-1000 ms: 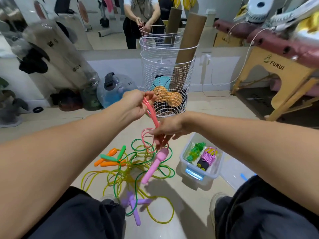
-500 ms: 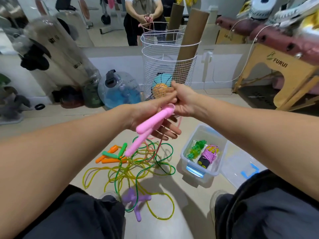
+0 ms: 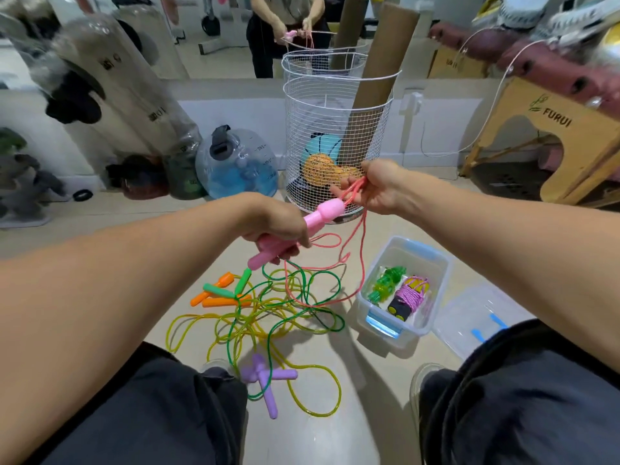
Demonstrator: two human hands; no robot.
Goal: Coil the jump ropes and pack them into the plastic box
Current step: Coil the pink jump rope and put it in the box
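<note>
Head view: pink jump rope held above a tangle on the floor

Head camera looks down past two bare forearms to a pale floor. The left hand (image 3: pixel 276 226) has its fingers curled round the two pink handles (image 3: pixel 295 234), held together and slanting up to the right. The right hand (image 3: pixel 377 187) pinches a few loops of the pink cord (image 3: pixel 355 191) just beyond the upper handle tip; the rest of that cord hangs down in loose curves toward the floor.

Below the hands lies a tangle of yellow and green cords (image 3: pixel 261 317). Orange handles (image 3: pixel 214 295) and green handles (image 3: pixel 231 286) rest at its left edge, and purple handles (image 3: pixel 266 380) lie at its near edge, between the person's knees.

To the right of the tangle stands the clear plastic box (image 3: pixel 432 263), open. Inside it sit a green coiled rope (image 3: pixel 385 285) and a purple-wound bundle (image 3: pixel 411 295), side by side. The box's lid (image 3: pixel 469 317) lies flat on the floor just right of it.

A white wire basket (image 3: pixel 335 112) holding a cardboard tube (image 3: pixel 379 72) stands behind the hands.
</note>
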